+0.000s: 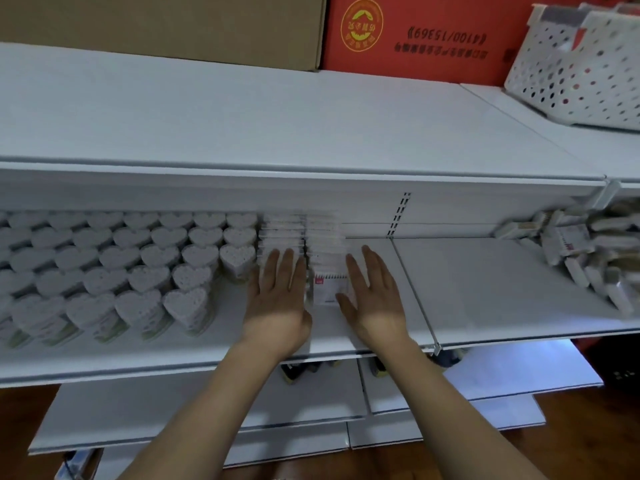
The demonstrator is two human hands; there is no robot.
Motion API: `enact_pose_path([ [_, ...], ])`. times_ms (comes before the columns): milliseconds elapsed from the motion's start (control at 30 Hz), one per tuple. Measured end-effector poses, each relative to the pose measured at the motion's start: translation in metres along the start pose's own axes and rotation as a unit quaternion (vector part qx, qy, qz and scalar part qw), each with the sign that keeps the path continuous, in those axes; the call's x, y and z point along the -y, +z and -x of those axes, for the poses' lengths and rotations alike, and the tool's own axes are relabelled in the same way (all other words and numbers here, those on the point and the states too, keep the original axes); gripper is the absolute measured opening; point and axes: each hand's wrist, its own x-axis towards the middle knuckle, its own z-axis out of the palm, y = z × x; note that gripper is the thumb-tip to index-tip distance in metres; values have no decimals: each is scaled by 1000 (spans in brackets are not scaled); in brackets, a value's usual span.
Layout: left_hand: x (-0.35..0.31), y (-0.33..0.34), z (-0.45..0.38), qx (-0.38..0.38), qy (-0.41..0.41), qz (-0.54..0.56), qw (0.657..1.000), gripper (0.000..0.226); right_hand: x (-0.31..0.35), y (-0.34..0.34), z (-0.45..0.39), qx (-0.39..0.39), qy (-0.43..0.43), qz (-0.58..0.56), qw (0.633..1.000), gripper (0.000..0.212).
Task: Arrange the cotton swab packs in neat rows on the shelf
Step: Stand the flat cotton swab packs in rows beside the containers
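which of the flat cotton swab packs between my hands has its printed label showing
The front pack of the right row, lying between the left hand and the right hand. It shows a white label with a red mark; the packs behind it look plain white.

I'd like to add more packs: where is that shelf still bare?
Bare shelf runs from the right hand to the jumbled packs at far right. Left of the left hand, heart-shaped packs crowd it; flat packs fill between the hands.

Two bare hands, the left hand [278,292] and the right hand [372,292]. Two rows of flat clear cotton swab packs [304,244]. Two cardboard boxes, one brown [162,26], one red [426,32]. One white perforated plastic basket [575,67].
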Motion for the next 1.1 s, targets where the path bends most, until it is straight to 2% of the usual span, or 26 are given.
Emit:
enact_pose_path([
  [100, -24, 6, -7, -30, 43, 2, 999, 85, -8, -23, 13, -46, 19, 33, 998, 57],
  [267, -99, 8, -15, -48, 122, 9, 991, 82, -51, -74, 43, -21, 76, 76, 994, 56],
  [433, -195, 19, -18, -44, 146, 3, 988, 78, -129, -122, 85, -44, 129, 96, 986, 53],
  [700, -361, 44, -33, -31, 164, 38, 985, 68, -272, -195, 142, -16, 206, 93, 974, 47],
  [900, -440, 61, -58, -14, 192, 58, 979, 71, -365, -215, 154, -37, 260, 83, 961, 48],
  [1100, -500, 92, -110, -13, 198, 66, 978, 59, -437, -212, 136, -44, 274, 129, 952, 37],
])
